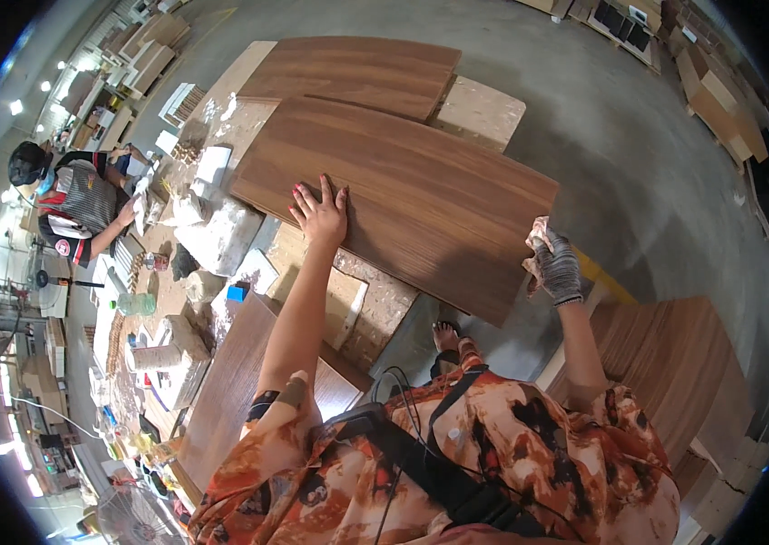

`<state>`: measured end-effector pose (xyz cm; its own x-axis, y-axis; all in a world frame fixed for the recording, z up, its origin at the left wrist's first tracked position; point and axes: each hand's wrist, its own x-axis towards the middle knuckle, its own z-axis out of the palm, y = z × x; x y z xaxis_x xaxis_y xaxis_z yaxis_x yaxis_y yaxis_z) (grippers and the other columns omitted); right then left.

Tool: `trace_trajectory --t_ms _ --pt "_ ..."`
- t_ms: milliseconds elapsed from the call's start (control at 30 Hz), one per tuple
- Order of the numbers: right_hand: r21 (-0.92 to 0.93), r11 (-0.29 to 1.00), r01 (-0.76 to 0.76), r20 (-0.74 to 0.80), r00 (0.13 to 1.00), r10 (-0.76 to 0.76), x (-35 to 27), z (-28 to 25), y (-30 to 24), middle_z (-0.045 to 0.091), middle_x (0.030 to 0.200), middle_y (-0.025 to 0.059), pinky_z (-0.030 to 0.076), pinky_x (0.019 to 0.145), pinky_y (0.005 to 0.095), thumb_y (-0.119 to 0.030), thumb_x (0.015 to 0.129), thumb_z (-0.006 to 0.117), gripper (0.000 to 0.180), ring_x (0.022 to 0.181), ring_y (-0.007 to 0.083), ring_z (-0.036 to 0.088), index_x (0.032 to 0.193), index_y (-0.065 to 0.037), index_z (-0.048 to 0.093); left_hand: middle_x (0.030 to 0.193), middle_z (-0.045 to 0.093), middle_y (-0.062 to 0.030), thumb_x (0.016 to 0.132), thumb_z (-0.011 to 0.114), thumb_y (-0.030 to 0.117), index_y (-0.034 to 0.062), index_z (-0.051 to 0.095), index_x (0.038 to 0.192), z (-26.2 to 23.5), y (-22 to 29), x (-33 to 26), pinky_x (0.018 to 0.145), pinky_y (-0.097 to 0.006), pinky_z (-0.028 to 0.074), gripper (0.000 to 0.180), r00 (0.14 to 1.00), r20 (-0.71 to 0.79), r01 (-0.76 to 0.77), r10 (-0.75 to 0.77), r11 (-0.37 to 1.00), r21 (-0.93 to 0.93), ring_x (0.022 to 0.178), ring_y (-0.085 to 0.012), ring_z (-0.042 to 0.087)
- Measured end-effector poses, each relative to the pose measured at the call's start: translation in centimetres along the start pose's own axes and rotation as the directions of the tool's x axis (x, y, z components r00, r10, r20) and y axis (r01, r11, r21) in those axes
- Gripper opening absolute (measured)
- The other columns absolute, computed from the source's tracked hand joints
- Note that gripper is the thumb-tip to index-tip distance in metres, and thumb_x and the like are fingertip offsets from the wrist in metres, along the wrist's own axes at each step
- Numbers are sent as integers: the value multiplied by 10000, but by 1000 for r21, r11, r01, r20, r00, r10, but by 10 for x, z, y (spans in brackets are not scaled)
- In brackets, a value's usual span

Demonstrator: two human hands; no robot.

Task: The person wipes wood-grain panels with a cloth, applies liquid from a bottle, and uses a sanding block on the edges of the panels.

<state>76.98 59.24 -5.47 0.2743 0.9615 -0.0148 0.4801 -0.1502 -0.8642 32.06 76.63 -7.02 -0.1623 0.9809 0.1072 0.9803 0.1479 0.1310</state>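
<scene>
A large brown wood-grain panel (421, 195) lies in front of me, its right end reaching past the table. My left hand (321, 213), bare and with red nails, rests flat on the panel's left part with its fingers spread. At the panel's right edge, my right hand (555, 268) wears a grey knit glove and is closed around a crumpled pale cloth (540, 238). The cloth is against or very near that edge; whether it touches cannot be told. Behind lies a second brown panel (357, 73).
A worn, paint-spotted worktable (480, 113) carries the panels. On its left stand a white sack (221, 236), a clear bottle (135, 304) and a small blue block (237, 292). A co-worker (85, 195) works at the far left. More brown panels (661, 363) are stacked at my right.
</scene>
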Motion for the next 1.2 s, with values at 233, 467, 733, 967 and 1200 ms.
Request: trace_trajectory --t_ms 233,467,733,967,1200 --pt "-396 900 183 40 982 -182 25 23 24 633 1275 157 493 1028 401 -161 752 847 607 1162 341 616 1295 -59 595 1688 113 -257 1041 235 664 297 218 1642 4 -18 14 1234 -612 54 704 999 2 47 -47 998 40 1574 -414 63" --pt "-351 881 317 93 948 -304 36 0 45 647 1274 158 517 1013 380 -143 834 800 435 1144 300 636 1220 -17 642 1676 145 -270 1032 251 680 301 233 1640 16 -19 25 1226 -626 71 716 1000 -12 -10 10 1000 6 1564 -429 94" --pt "474 877 73 -97 995 -30 76 -66 -39 666 1123 74 566 797 318 -200 1006 648 269 956 142 646 1202 -15 647 1653 149 -322 1027 284 684 142 219 1639 15 -8 -2 1199 -676 110 820 1000 2 -11 10 996 85 1541 -505 95" --pt "-230 903 362 -47 923 -382 128 -31 5 686 1130 119 520 914 373 -163 886 693 314 980 274 649 1181 -55 684 1682 -48 -297 891 520 772 116 14 1656 -45 160 -180 1162 -737 -4 1127 688 336 -653 643 751 -98 1551 -492 -68" --pt "-184 592 785 320 617 -719 2 26 -28 656 1211 103 518 975 424 -149 844 730 262 1115 270 627 1105 -137 753 1667 100 -311 623 674 869 -64 171 1598 -62 155 -206 1167 -732 27 1440 709 146 -632 690 713 -304 1560 -475 16"
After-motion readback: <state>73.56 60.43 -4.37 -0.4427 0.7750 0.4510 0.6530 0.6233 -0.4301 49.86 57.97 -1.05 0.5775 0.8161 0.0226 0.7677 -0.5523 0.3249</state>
